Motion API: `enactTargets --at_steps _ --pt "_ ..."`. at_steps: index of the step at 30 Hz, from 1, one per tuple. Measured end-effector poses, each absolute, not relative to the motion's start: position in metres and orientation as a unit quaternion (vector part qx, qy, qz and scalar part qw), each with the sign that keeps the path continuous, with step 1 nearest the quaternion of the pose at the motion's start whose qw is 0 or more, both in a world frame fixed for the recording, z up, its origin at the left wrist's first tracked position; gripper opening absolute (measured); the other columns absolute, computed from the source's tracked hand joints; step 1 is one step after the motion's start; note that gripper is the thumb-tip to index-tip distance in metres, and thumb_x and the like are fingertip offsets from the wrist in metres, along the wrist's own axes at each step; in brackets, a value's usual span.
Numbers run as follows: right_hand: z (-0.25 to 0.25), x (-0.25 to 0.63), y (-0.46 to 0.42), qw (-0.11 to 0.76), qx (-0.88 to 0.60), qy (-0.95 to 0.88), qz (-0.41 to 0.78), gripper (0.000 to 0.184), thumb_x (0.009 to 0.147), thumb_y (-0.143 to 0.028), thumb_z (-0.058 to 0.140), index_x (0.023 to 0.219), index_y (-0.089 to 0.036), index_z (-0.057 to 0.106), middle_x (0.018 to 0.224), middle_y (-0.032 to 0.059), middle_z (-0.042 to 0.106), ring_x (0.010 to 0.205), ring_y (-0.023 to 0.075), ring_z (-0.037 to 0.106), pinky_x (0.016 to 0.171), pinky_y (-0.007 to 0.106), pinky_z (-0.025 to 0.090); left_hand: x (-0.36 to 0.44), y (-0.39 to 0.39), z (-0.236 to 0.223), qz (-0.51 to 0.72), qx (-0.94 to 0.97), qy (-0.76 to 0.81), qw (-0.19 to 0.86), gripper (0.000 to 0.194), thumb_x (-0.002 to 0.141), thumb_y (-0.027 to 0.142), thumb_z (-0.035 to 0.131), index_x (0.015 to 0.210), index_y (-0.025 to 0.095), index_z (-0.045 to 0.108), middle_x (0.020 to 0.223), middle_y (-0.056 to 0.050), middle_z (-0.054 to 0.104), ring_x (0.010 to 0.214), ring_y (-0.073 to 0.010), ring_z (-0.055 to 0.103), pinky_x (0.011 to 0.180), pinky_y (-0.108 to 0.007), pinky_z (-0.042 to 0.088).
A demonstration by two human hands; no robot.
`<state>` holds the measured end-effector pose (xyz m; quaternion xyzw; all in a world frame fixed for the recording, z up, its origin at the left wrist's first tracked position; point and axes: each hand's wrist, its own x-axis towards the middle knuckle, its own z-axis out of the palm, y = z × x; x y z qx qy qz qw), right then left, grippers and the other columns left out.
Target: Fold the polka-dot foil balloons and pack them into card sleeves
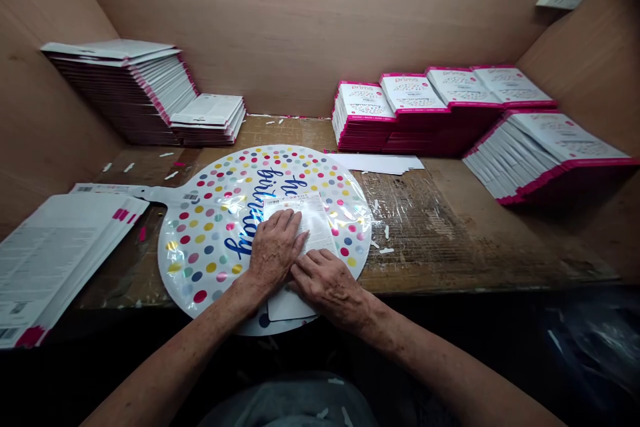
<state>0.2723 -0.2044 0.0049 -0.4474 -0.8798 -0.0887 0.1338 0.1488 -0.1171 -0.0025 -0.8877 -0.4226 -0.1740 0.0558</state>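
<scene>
Your left hand (276, 245) and your right hand (327, 288) lie flat, side by side, with the fingers open, so neither hand is grabbing anything. They press down on a white paper sheet (311, 221) and a white card (290, 307) that pokes out near your wrists. The sheet's long side runs from near to far, with a small lean. Both lie on the right part of a round foil balloon (210, 260) with bright dots and blue writing. The balloon sits flat on the wooden bench (430, 240), and its long neck (160, 194) points left, toward a pile of white packs (60, 260) at the near left. Farther back, piles of packs with pink edges (363, 117) sit at the far right, and a tall pile (120, 90) leans at the far left, by the cardboard wall (280, 20).
</scene>
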Motion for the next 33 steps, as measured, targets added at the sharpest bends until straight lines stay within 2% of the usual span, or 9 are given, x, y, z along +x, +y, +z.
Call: enactTargets --at_steps 6,9,12,20,23,26,28,31,33 --pt "0.014 0.283 -0.204 0.141 -0.439 -0.886 -0.040 0.031 0.098 -0.038 0.053 0.080 -0.015 0.065 0.084 0.0072 0.066 0.077 0.0211 0.058 0.069 0.034 0.042 0.149 -0.116 0.000 -0.175 -0.887 -0.425 0.040 0.039 0.096 0.032 0.045 0.127 0.014 0.060 0.130 -0.015 0.062 0.119 -0.0311 0.056 0.091 -0.045 0.047" --pt "0.018 0.299 -0.218 0.188 -0.481 -0.856 -0.009 0.022 0.099 -0.030 0.051 0.088 -0.016 0.065 0.081 0.0049 0.065 0.073 0.0171 0.057 0.067 0.029 0.042 0.151 -0.118 0.000 -0.194 -0.891 -0.411 0.022 0.038 0.097 0.032 0.043 0.127 0.015 0.059 0.130 -0.015 0.062 0.120 -0.0303 0.055 0.094 -0.045 0.047" --pt "0.017 0.303 -0.226 0.208 -0.500 -0.840 -0.033 0.014 0.098 -0.022 0.052 0.094 -0.019 0.065 0.087 0.0040 0.066 0.077 0.0166 0.056 0.069 0.029 0.041 0.153 -0.120 0.000 -0.202 -0.892 -0.403 0.005 0.037 0.097 0.032 0.043 0.126 0.015 0.059 0.129 -0.015 0.061 0.119 -0.0294 0.055 0.096 -0.044 0.047" --pt "0.013 0.282 -0.213 0.097 -0.424 -0.898 -0.066 0.012 0.095 -0.010 0.050 0.094 -0.013 0.062 0.091 0.0087 0.064 0.083 0.0212 0.055 0.074 0.035 0.044 0.150 -0.119 -0.002 -0.202 -0.889 -0.411 0.015 0.036 0.097 0.033 0.045 0.126 0.018 0.060 0.129 -0.014 0.062 0.117 -0.0296 0.056 0.092 -0.044 0.047" --pt "0.015 0.278 -0.200 0.088 -0.425 -0.899 -0.054 0.013 0.097 -0.018 0.050 0.095 -0.013 0.062 0.098 0.0106 0.065 0.088 0.0226 0.056 0.077 0.036 0.044 0.151 -0.119 -0.002 -0.182 -0.892 -0.411 0.040 0.036 0.097 0.034 0.047 0.125 0.016 0.060 0.130 -0.015 0.061 0.116 -0.0302 0.056 0.091 -0.044 0.047" --pt "0.024 0.286 -0.199 0.065 -0.443 -0.894 -0.028 0.024 0.099 -0.032 0.051 0.092 -0.012 0.061 0.096 0.0126 0.066 0.088 0.0238 0.058 0.076 0.037 0.044 0.153 -0.120 0.000 -0.173 -0.896 -0.407 0.042 0.036 0.096 0.032 0.048 0.125 0.016 0.061 0.130 -0.016 0.061 0.116 -0.0303 0.057 0.090 -0.044 0.048" --pt "0.033 0.304 -0.211 0.063 -0.436 -0.897 0.021 0.026 0.099 -0.036 0.051 0.090 -0.013 0.060 0.090 0.0097 0.067 0.080 0.0207 0.058 0.070 0.033 0.043 0.155 -0.121 0.002 -0.173 -0.899 -0.400 0.034 0.036 0.096 0.032 0.048 0.125 0.015 0.060 0.130 -0.016 0.061 0.116 -0.0304 0.056 0.091 -0.044 0.047" --pt "0.041 0.346 -0.247 0.111 -0.445 -0.874 0.159 0.025 0.100 -0.039 0.051 0.086 -0.018 0.059 0.074 -0.0015 0.064 0.061 0.0119 0.054 0.057 0.025 0.037 0.159 -0.118 0.003 -0.177 -0.906 -0.384 0.028 0.035 0.097 0.031 0.046 0.124 0.015 0.059 0.128 -0.016 0.061 0.117 -0.0301 0.055 0.095 -0.045 0.046" --pt "0.040 0.366 -0.271 0.137 -0.484 -0.841 0.199 0.035 0.094 -0.048 0.058 0.073 -0.019 0.059 0.059 -0.0057 0.058 0.049 0.0083 0.047 0.049 0.023 0.031 0.164 -0.114 0.003 -0.179 -0.912 -0.367 0.021 0.034 0.097 0.031 0.045 0.123 0.014 0.059 0.128 -0.015 0.061 0.117 -0.0297 0.055 0.096 -0.045 0.046"
